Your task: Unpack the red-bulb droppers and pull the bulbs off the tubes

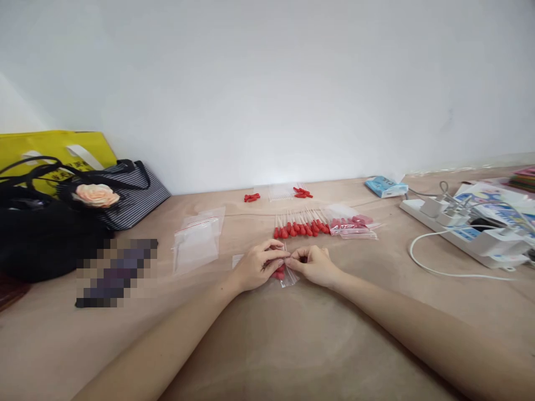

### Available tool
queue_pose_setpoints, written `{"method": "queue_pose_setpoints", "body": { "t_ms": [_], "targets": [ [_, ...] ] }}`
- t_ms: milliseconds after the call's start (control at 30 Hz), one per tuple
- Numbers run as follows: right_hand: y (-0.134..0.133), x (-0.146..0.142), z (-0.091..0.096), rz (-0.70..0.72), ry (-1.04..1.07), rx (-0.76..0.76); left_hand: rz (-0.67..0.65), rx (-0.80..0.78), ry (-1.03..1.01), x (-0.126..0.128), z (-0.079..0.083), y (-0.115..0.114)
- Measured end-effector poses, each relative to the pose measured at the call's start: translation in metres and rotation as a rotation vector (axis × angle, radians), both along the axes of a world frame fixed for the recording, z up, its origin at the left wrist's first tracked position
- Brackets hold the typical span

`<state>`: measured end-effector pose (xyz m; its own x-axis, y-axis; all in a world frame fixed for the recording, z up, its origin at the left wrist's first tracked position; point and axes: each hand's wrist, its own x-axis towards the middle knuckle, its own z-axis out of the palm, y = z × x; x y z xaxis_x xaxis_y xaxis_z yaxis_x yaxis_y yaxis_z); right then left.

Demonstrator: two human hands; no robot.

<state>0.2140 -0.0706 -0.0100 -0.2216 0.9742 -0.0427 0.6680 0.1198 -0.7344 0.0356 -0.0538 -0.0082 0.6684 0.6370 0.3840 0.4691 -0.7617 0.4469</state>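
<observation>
In the middle of the table, a small clear zip bag with red pieces in it lies under both hands. My left hand rests over the bag's left side, its fingers bent and pressing on it. From the right, my right hand pinches the bag's edge between thumb and fingers, close to the left fingertips. The fingers partly hide the bag and the red pieces. Just beyond the hands is a row of pale sticks with red bulb-shaped ends. Filled zip bags lie at that row's right end.
Flat clear zip bags lie on the left. Small red piles sit near the wall. Farther left are a striped bag, a yellow bag and a blurred dark object. A blue packet and a corded power strip are on the right.
</observation>
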Motion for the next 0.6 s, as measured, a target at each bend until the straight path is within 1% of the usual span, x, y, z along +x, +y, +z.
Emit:
{"method": "queue_pose_setpoints", "body": {
  "t_ms": [333, 600],
  "targets": [
    [0.0001, 0.0022, 0.0028, 0.057, -0.031, -0.008, 0.015, 0.004, 0.073, -0.0002, 0.0020, -0.0011],
    [-0.0005, 0.0047, 0.0020, 0.058, 0.018, -0.014, 0.009, 0.043, 0.111, 0.0009, 0.0027, 0.0011]
  ]
}}
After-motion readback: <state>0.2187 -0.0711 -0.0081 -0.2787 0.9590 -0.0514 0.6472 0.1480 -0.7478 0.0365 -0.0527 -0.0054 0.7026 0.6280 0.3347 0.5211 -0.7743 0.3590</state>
